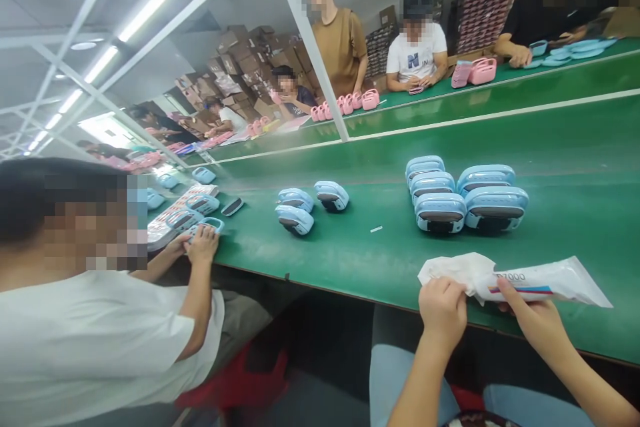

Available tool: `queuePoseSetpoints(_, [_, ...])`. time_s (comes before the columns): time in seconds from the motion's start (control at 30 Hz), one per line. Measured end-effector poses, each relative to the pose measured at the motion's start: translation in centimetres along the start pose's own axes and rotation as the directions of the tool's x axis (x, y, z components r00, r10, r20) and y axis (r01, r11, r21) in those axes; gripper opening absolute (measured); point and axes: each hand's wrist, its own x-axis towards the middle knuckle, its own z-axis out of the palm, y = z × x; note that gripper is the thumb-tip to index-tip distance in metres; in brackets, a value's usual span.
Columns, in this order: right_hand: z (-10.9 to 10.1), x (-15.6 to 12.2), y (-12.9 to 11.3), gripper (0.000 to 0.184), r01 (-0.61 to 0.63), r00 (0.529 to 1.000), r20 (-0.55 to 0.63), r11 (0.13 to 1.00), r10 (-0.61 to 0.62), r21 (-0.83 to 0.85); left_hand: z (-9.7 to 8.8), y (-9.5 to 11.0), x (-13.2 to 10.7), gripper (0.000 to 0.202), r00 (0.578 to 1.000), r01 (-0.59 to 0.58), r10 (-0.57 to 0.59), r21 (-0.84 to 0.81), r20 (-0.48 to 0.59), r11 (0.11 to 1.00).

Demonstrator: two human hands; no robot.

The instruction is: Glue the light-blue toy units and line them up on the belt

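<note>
And there's the left forearm (420, 387) rising from below, left hand (443, 313) curled and pinching tight, while the right forearm (565, 367) angles in, right hand (530, 323) gripping too, thumb (504, 288) pressed on top!

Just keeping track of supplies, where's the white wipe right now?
In the head view, the white wipe is bunched in the left hand at the green belt's near edge, against the white packet in the right hand.

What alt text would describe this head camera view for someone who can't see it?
The person's left hand pinches a crumpled white wipe against a white printed plastic pouch held by the right hand, above a green conveyor belt carrying light-blue plastic cases. A white-shirted co-worker sits alongside.
</note>
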Motion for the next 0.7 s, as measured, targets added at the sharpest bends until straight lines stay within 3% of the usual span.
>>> queuePoseSetpoints(0.23, [-0.07,-0.19,0.02,0.055,-0.009,1.0,-0.007,1.0,0.009,-0.007,-0.01,0.11,-0.15,0.011,1.0,-0.02,0.021,0.04,-0.021,0.999])
queuePoseSetpoints(0.7, [-0.38,-0.11,-0.26,0.052,-0.142,0.99,0.004,0.988,0.142,-0.067,0.59,-0.07,-0.62,0.014,0.998,-0.037,0.041,0.082,-0.049,0.996])
